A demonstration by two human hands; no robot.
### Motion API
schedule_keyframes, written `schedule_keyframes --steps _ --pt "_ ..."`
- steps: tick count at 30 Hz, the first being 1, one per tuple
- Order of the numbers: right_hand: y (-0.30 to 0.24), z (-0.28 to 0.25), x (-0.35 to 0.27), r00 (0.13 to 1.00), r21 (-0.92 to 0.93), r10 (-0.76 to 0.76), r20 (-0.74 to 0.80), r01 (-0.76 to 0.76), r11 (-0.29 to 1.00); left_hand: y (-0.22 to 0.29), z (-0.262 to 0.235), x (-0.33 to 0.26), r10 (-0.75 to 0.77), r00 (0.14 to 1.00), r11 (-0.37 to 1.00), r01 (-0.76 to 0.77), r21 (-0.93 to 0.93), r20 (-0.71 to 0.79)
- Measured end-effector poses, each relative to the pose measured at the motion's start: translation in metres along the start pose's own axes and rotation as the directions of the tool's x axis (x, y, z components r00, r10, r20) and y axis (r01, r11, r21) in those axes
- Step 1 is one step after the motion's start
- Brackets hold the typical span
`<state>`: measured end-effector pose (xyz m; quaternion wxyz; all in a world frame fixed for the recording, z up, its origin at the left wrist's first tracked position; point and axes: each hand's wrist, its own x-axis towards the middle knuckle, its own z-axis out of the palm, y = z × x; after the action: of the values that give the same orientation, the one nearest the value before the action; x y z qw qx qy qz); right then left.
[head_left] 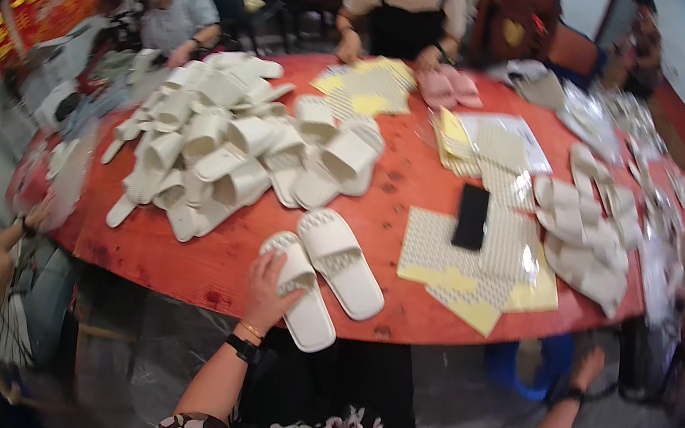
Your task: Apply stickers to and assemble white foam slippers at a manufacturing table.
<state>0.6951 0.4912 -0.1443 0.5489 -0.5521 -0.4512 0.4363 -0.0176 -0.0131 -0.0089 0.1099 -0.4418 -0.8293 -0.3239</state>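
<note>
A pair of cream-white slide slippers lies side by side at the near edge of the red table. My left hand (pixel 266 287) grips the left slipper (pixel 311 322), with fingers over its strap and the thumb along its inner side. That slipper's heel juts past the table edge. The right slipper (pixel 353 279) lies against it, untouched, a row of small dents on its strap. Off to the right, below the table edge, my right hand (pixel 589 368) is by a blue bucket (pixel 533 368). Its fingers are small and blurred, and nothing shows in it.
A large heap of white slippers (pixel 204 138) covers the left of the table (pixel 382 307). Yellow sticker sheets (pixel 434 249) and a black phone (pixel 471 218) lie right of centre. More slippers (pixel 585 231) and plastic bags line the right. Co-workers sit across and at left.
</note>
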Motion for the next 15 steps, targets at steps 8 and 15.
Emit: schedule_keyframes --steps 8,15 --pt "-0.154 0.205 -0.115 0.894 -0.292 -0.394 0.213 0.443 0.847 -0.010 0.008 0.000 0.020 1.000 1.000 -0.020 -0.017 -0.021" --pt "-0.173 0.321 -0.231 0.767 -0.369 -0.242 0.594 0.527 0.765 -0.009 0.005 -0.004 0.010 1.000 0.999 -0.010 -0.033 -0.005"
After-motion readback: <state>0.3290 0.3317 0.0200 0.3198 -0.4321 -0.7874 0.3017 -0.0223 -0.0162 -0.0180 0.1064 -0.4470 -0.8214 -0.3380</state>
